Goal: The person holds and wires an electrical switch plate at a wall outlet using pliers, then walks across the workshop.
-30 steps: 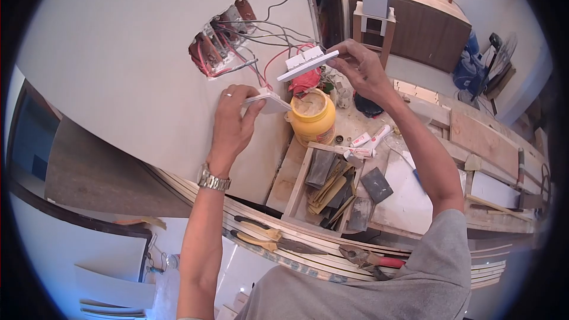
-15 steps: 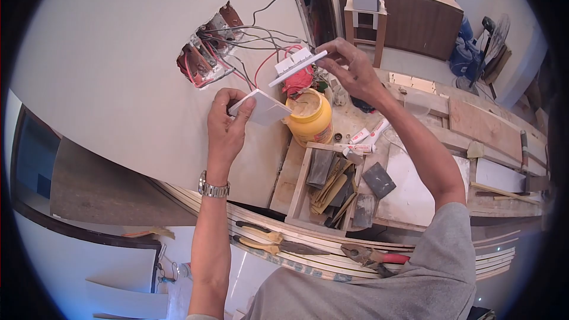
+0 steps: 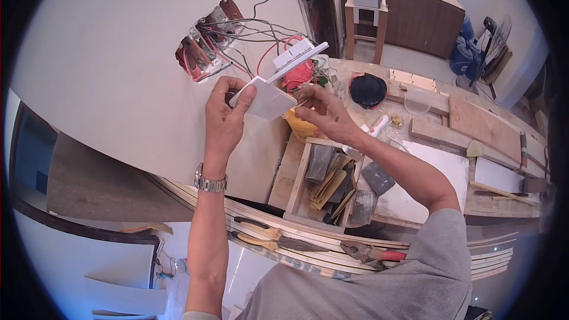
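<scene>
My left hand holds a white switch plate by its left edge, thumb on the face. My right hand is at the right corner of that plate, its thumb and fingertips close together; whether they grip the corner is too small to tell. A second white plate with switch modules hangs on its wires just above, touched by neither hand. Red and dark wires run from both plates to a rough hole with red boxes in the pale panel.
Below the right hand are a yellow tub and a wooden box of sanding sheets. Pliers and yellow-handled cutters lie on stacked strips near my body. A black bundle and wood boards lie at right.
My right hand has let go of the plate with the modules and moved down to the corner of the other plate. My left hand keeps its hold.
</scene>
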`<action>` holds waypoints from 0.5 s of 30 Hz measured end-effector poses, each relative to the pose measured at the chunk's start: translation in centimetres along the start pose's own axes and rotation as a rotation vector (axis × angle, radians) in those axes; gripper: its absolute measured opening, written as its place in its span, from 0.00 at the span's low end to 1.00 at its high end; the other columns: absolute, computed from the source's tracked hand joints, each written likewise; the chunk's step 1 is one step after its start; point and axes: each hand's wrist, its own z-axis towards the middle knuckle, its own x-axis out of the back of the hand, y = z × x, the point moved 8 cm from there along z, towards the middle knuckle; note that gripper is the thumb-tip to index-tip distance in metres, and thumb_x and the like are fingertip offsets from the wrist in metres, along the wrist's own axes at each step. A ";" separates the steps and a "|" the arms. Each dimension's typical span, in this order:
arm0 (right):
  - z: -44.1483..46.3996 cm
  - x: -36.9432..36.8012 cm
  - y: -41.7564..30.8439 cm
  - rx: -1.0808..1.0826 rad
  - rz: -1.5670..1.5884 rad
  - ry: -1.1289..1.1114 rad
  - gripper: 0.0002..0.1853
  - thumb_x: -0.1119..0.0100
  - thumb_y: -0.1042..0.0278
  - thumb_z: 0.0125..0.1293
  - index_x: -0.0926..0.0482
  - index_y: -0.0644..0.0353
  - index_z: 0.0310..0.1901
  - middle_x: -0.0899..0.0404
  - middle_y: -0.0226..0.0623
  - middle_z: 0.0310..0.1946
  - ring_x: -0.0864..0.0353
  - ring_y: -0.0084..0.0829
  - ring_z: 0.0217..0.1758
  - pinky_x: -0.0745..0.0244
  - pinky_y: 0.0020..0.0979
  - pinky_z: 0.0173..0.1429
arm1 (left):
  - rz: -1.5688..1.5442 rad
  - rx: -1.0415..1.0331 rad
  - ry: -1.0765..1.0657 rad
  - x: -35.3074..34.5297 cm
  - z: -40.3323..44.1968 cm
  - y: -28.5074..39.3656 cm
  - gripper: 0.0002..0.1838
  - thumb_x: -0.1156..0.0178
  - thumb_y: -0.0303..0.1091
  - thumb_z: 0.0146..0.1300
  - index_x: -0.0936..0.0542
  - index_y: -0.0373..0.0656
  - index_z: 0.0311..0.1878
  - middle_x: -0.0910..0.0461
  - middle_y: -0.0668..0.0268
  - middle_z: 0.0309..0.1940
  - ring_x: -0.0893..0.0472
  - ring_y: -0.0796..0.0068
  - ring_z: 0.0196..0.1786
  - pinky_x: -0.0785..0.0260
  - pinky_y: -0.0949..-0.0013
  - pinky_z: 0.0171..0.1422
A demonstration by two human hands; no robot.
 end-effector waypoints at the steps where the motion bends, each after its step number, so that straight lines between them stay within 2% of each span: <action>1: 0.2 -0.3 -0.2 0.038 -0.039 0.013 0.20 0.28 0.61 0.78 0.24 0.66 0.60 0.22 0.34 0.52 0.18 0.22 0.52 0.20 0.27 0.58 | -0.007 0.002 0.001 0.0 0.1 0.1 0.15 0.30 0.43 0.78 0.20 0.41 0.46 0.23 0.77 0.38 0.29 0.86 0.40 0.36 0.75 0.47; 5: 0.7 -0.9 -0.7 0.009 0.016 0.058 0.19 0.28 0.60 0.78 0.22 0.66 0.56 0.20 0.31 0.45 0.18 0.20 0.47 0.20 0.25 0.53 | -0.014 0.006 0.001 0.1 0.2 0.5 0.15 0.30 0.43 0.78 0.19 0.41 0.46 0.22 0.76 0.38 0.29 0.86 0.40 0.36 0.75 0.46; 7: 0.8 -0.9 -1.0 0.013 -0.018 0.076 0.18 0.29 0.58 0.79 0.21 0.66 0.53 0.20 0.28 0.39 0.19 0.18 0.40 0.21 0.24 0.47 | -0.002 0.007 -0.013 0.1 0.3 0.4 0.14 0.30 0.43 0.78 0.19 0.41 0.46 0.22 0.76 0.38 0.29 0.86 0.41 0.35 0.75 0.46; 10: 1.0 -0.8 -1.1 0.013 -0.031 0.140 0.18 0.29 0.58 0.79 0.21 0.66 0.50 0.21 0.28 0.35 0.20 0.17 0.37 0.23 0.24 0.42 | -0.026 0.002 -0.020 0.0 0.4 0.2 0.14 0.30 0.43 0.78 0.19 0.42 0.46 0.22 0.76 0.38 0.29 0.86 0.41 0.35 0.76 0.47; 15: 1.1 -0.6 -2.2 0.046 -0.159 0.157 0.16 0.28 0.59 0.78 0.20 0.65 0.46 0.21 0.30 0.34 0.21 0.18 0.36 0.25 0.26 0.40 | -0.017 0.008 -0.013 0.0 0.2 0.3 0.14 0.30 0.43 0.78 0.19 0.42 0.46 0.22 0.76 0.39 0.28 0.86 0.42 0.34 0.76 0.47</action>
